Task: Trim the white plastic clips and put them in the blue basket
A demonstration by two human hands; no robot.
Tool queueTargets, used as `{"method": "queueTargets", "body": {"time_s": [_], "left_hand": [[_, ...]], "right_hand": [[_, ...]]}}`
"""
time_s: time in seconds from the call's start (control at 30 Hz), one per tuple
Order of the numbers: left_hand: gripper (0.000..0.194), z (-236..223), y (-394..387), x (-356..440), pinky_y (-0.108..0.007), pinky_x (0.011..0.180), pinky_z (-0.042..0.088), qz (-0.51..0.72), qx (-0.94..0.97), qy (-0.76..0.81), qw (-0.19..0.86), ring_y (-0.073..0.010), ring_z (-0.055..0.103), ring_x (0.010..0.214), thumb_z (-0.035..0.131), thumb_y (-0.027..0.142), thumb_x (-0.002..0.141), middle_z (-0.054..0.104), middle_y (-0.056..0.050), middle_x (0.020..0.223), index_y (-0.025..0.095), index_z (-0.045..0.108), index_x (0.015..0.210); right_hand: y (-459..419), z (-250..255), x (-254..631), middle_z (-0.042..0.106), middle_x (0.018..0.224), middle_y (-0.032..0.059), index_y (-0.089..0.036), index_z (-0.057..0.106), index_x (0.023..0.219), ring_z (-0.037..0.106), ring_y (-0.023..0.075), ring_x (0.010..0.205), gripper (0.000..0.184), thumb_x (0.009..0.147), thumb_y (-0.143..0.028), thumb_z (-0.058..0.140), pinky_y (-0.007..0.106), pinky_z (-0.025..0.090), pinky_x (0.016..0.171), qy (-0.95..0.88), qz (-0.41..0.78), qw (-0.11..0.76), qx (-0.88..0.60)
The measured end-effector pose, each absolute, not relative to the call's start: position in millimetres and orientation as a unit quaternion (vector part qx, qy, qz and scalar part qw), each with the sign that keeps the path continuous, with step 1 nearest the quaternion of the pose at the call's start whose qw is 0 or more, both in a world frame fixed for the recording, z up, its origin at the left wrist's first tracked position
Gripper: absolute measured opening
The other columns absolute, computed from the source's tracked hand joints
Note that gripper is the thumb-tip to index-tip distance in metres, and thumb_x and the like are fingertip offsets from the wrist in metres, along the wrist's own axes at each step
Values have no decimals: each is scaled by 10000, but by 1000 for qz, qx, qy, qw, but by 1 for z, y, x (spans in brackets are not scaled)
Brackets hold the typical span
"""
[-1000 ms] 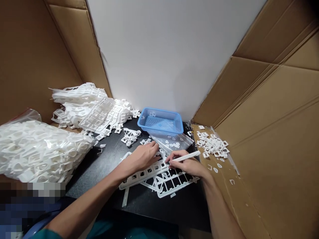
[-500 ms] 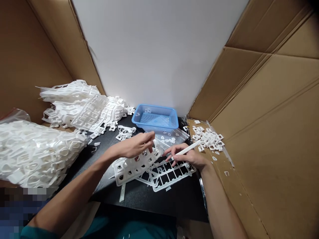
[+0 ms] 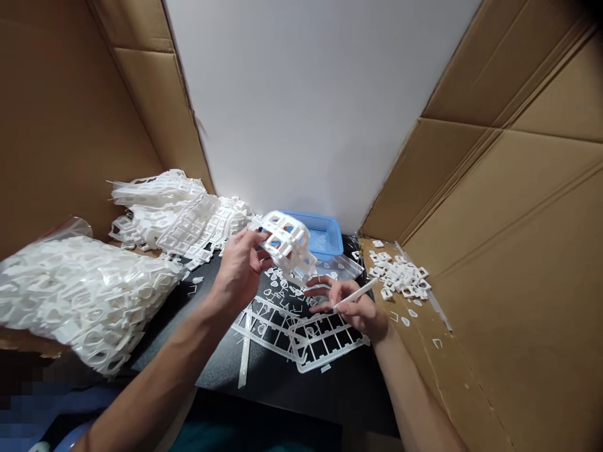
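My left hand point(image 3: 242, 262) grips a bent white plastic sheet of joined square frames point(image 3: 287, 242) by its left end, lifted above the table. Between the thumb and fingers of my right hand point(image 3: 355, 304) lies a thin white stick-like tool point(image 3: 354, 295), pointing up to the right; its exact kind is unclear. The fingertips of that hand are close to the sheet's lower right end. Under both hands, white plastic lattice frames point(image 3: 325, 363) lie overlapping, with small loose scraps point(image 3: 281, 292) behind them. A flat white strip point(image 3: 245, 351) rests near the table's front.
A blue basket point(image 3: 330, 235) stands at the back, partly behind the sheet. To the left are a full clear bag of white pieces point(image 3: 85, 295) and a heap of sheets point(image 3: 160, 201). Small square pieces point(image 3: 400, 276) lie on cardboard at right. Cardboard walls point(image 3: 509, 207) flank the table.
My left hand has raised the white sheet off the table and turned it, so it now curls in the air. My right hand keeps the stick-like tool. The view has shifted slightly.
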State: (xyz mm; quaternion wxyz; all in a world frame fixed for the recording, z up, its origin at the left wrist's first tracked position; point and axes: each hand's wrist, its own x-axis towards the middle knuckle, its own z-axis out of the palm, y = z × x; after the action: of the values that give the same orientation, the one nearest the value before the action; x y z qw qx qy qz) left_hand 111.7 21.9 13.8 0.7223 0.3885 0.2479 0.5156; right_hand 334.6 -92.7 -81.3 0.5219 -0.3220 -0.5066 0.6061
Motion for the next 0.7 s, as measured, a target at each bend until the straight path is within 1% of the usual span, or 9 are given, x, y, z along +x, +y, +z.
{"method": "queueTargets", "body": {"time_s": [0.17, 0.23, 0.3, 0.4, 0.47, 0.5, 0.6, 0.63, 0.7], "left_hand": [[202, -24, 7, 105, -167, 518, 542, 491, 331, 302, 747, -96, 647, 673, 635, 112, 712, 691, -31, 934, 139, 575, 903], [241, -29, -3, 104, -146, 496, 504, 477, 321, 306, 759, -90, 638, 679, 618, 92, 697, 672, -12, 924, 163, 537, 913], [288, -28, -16, 105, -139, 479, 475, 465, 319, 303, 768, -99, 648, 703, 610, 86, 695, 667, -2, 940, 190, 504, 942], [410, -21, -33, 108, -145, 487, 473, 451, 329, 290, 778, -103, 646, 713, 605, 73, 702, 668, 12, 995, 237, 489, 1059], [469, -18, -38, 108, -145, 486, 471, 457, 318, 285, 780, -89, 616, 675, 599, 56, 681, 654, 20, 972, 248, 485, 1094], [489, -20, -39, 107, -142, 488, 471, 467, 307, 290, 777, -84, 605, 666, 592, 47, 668, 646, 22, 956, 245, 488, 1103], [527, -37, -37, 99, -131, 476, 443, 494, 280, 342, 749, -79, 588, 661, 566, 35, 636, 624, 25, 919, 232, 496, 1120], [543, -46, -36, 94, -127, 453, 407, 495, 280, 371, 734, -77, 573, 640, 562, 40, 637, 612, 32, 901, 240, 493, 1137], [514, -67, -35, 83, -143, 471, 416, 464, 314, 422, 713, -78, 536, 600, 563, 71, 659, 575, 50, 840, 254, 494, 1135]], "right_hand": [[-86, -83, 333, 641, 1315, 110, -174, 747, 876, 675, 325, 1223, 200, 823, -339, 847, 502, 625, 965, -496, 621, 481, -371], [-82, -86, 333, 641, 1327, 122, -164, 752, 876, 670, 332, 1215, 227, 801, -346, 864, 460, 648, 888, -500, 628, 455, -386], [-80, -88, 335, 660, 1312, 114, -164, 758, 850, 654, 313, 1211, 234, 785, -357, 873, 419, 634, 886, -509, 627, 435, -398], [-81, -91, 342, 736, 1052, 79, -163, 770, 799, 679, 241, 1024, 257, 751, -387, 886, 373, 581, 916, -525, 623, 412, -407], [-84, -93, 349, 707, 831, 46, -165, 769, 757, 656, 201, 841, 319, 701, -452, 897, 351, 562, 864, -529, 624, 407, -406], [-86, -94, 353, 681, 778, 37, -169, 760, 727, 635, 192, 789, 361, 671, -499, 897, 344, 558, 826, -528, 623, 410, -406], [-90, -96, 361, 647, 791, 35, -189, 696, 660, 604, 187, 746, 472, 640, -633, 852, 338, 558, 730, -517, 617, 426, -414], [-90, -96, 363, 645, 803, 33, -190, 685, 666, 596, 177, 723, 479, 665, -646, 831, 329, 556, 691, -514, 616, 424, -420], [-88, -96, 365, 658, 803, 33, -178, 693, 700, 575, 148, 666, 439, 741, -599, 812, 289, 526, 614, -518, 619, 398, -436]]}}
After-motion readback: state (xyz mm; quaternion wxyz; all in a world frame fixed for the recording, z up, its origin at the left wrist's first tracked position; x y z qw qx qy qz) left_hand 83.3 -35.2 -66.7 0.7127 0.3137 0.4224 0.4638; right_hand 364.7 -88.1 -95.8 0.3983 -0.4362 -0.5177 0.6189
